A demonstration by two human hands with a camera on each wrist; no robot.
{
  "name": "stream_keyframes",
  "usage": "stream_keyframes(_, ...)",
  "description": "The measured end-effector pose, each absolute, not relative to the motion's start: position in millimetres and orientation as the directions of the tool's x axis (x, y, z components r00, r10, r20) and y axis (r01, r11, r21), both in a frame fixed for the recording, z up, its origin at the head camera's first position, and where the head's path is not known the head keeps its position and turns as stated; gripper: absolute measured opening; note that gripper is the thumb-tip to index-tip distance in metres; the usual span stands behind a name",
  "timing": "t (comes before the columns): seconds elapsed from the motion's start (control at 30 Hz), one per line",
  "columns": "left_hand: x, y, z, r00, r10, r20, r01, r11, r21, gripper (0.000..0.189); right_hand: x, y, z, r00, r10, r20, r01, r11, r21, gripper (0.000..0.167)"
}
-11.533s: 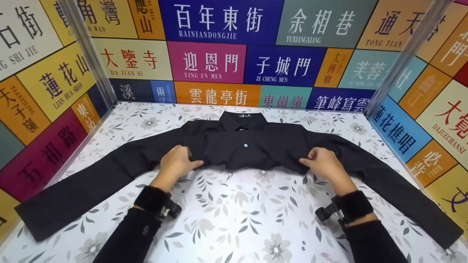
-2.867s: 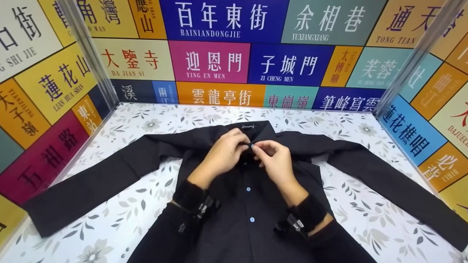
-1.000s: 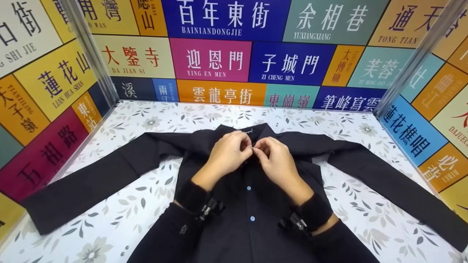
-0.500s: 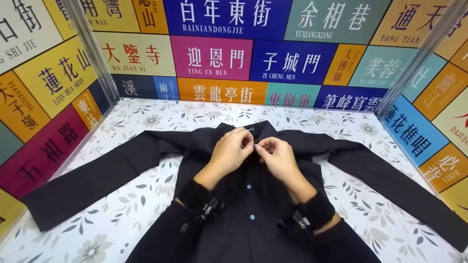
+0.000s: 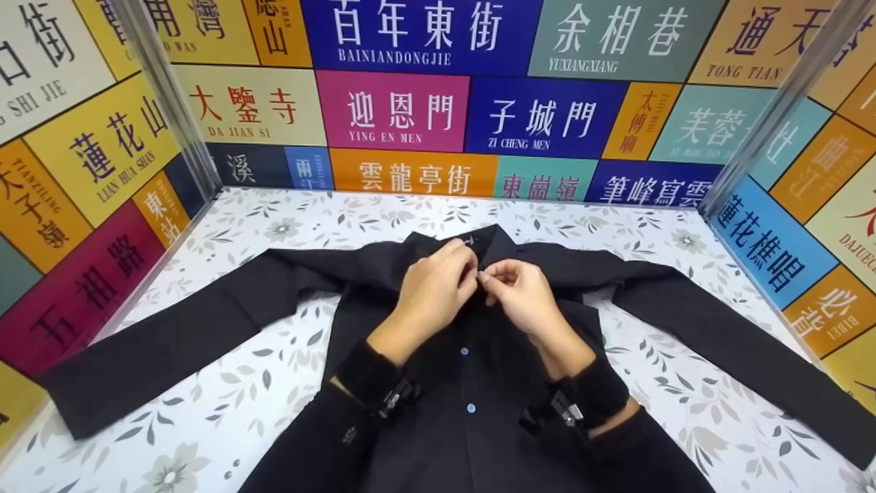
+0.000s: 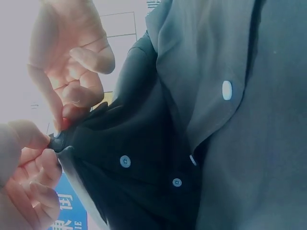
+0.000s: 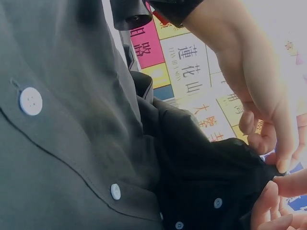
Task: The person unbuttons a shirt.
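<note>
A black long-sleeved shirt [image 5: 424,411] lies front up with its collar [image 5: 498,241] at the far end. Just below the collar, my left hand [image 5: 438,284] pinches the front edge. My right hand [image 5: 523,294] holds a small pale button [image 5: 481,275] between thumb and forefinger, its fingertips meeting the left ones. In the left wrist view the edge is lifted between both hands, with a loose button [image 6: 125,161] on the placket below. Fingers hide the buttonhole. Lower down, a button [image 5: 465,351] and another button [image 5: 471,408] show on the front.
The left sleeve [image 5: 157,349] and right sleeve [image 5: 746,356] spread outward over the white leaf-print table [image 5: 274,370]. Panels of coloured signs [image 5: 393,113] wall off the back and sides, joined by clear corner strips [image 5: 181,109].
Earlier the shirt body was folded up and both hands gripped that fold; now it extends toward me and both hands work at the neckline. Over the last second fingers shift only slightly.
</note>
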State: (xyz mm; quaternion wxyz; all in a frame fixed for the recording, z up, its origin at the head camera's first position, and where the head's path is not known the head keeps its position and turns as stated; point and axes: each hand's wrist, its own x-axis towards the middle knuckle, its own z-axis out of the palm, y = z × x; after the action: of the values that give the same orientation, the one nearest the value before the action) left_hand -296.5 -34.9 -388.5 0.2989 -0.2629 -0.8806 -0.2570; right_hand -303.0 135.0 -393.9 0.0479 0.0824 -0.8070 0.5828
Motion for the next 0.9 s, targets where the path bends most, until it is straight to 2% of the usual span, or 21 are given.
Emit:
stream_keyframes(0.17,-296.8,-35.5,-389.7,-0.634,0.352,0.689,0.648,0.728,0.224,0.006,-303.8,135.5,-396.8,-0.991,-0.060,0.117,-0.129,0.279,-0.952,0.010)
stream_keyframes(0.27,-296.9,-36.6,-388.5,-0.635,0.355,0.686,0.652,0.723,0.230,0.006,-302.9,134.6,-396.2,-0.996,-0.052,0.078,-0.089,0.245,-0.965,0.010)
stream_keyframes(0.4,-297.2,-37.0,-387.0,-0.665,0.346,0.662,0.636,0.727,0.260,0.005,-302.7,135.0,-394.8,-0.998,-0.054,0.033,-0.044,0.216,-0.975,0.012)
stream_keyframes(0.67,-298.1,-41.8,-384.1,-0.768,0.291,0.571,0.548,0.759,0.351,0.007,-303.4,137.2,-394.4,-0.996,-0.090,0.026,-0.043,0.196,-0.980,0.014)
stream_keyframes(0.9,-298.3,-41.6,-384.1,-0.778,0.305,0.550,0.542,0.768,0.341,0.006,-302.9,138.2,-395.0,-0.995,-0.085,0.054,-0.071,0.218,-0.973,0.013)
